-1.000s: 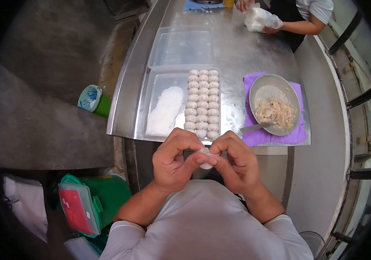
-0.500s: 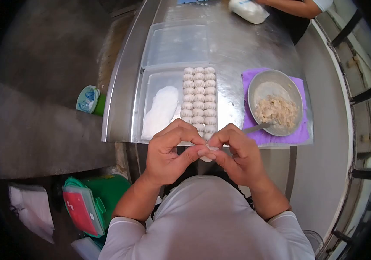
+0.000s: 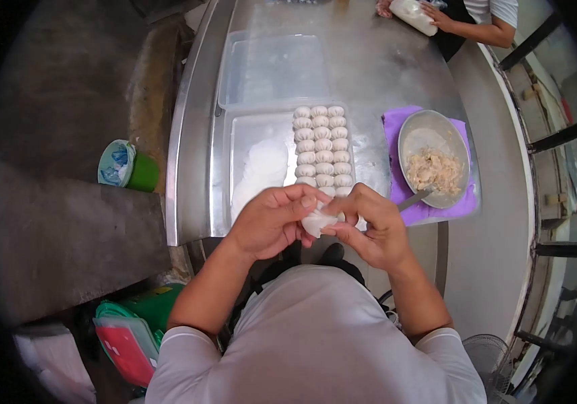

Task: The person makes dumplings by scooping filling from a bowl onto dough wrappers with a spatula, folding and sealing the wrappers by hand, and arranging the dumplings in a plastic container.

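Note:
A soft white dumpling, its dough gathered in folds, is held between my two hands just in front of the table edge. My left hand cups it from the left with thumb and fingers. From the other side, the thumb and fingers of my right hand pinch the dough. Beyond them, rows of pleated dumplings fill the right side of a clear plastic tray. White flour or dough lies in the tray's left part; which it is, I cannot tell.
To the right, a metal bowl of pale chunky filling rests on a purple cloth, with a flat-handled utensil in it. A clear lid lies behind the tray. Across the table, another person's hand holds a white bag.
My fingers have shifted from a tight pinch at the top, exposing more of the dumpling. My view has moved slightly. The other person's white bag has shifted.

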Demonstrator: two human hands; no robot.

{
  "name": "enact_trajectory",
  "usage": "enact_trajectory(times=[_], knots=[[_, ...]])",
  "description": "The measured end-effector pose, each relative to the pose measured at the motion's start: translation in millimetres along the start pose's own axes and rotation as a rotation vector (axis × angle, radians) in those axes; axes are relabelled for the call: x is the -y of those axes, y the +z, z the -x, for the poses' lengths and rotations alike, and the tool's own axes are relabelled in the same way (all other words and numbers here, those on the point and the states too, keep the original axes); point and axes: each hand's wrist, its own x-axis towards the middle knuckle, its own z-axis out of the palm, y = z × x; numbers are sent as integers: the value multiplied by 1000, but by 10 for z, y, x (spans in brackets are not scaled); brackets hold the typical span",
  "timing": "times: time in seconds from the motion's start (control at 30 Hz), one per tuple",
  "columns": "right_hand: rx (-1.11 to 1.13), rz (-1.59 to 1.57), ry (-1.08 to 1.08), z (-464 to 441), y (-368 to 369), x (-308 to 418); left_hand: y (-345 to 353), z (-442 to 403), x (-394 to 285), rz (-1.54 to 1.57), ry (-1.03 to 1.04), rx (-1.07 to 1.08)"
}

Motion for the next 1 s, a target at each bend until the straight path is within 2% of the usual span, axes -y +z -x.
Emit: enact_trajectory(times=[0.03, 0.1, 0.13, 0.23, 0.3, 0.33, 0.43, 0.67, 0.73, 0.77, 0.83, 0.87, 0.93, 1.0], knots=[[0, 6, 7, -8, 52, 6, -28, 8, -52, -16, 46, -13], [-81, -398, 242, -7, 191, -4, -69, 23, -121, -65, 105, -44], [-82, -394, 244, -23, 232, -16, -77, 37, -156, -120, 163, -87], [-183, -448, 352, -36, 343, -49, -101, 49, -162, -256, 146, -176], [-228, -255, 476, -89, 450, -67, -94, 30, -123, -334, 150, -204], [-228, -254, 472, -108, 502, -120, -76, 18, -97, -355, 183, -216], [-345, 15, 185, -122, 604, -307, 10, -5, -34, -398, 239, -238], [-322, -205, 318, -79, 564, -338, 113, -44, 50, -377, 307, -284], [-341, -501, 417, -118, 556, -288, 112, -47, 77, -373, 317, -299], [-339, -502, 416, -113, 570, -313, 111, -49, 87, -366, 328, -308], [-384, -405, 226, -102, 605, -396, 126, -48, 93, -373, 334, -328], [-379, -407, 225, -102, 603, -415, 137, -41, 93, -379, 336, -345], [-332, -141, 140, -101, 578, -438, 173, -25, 81, -386, 328, -354], [-310, -130, 167, -93, 559, -408, 186, -14, 74, -393, 322, -362]])
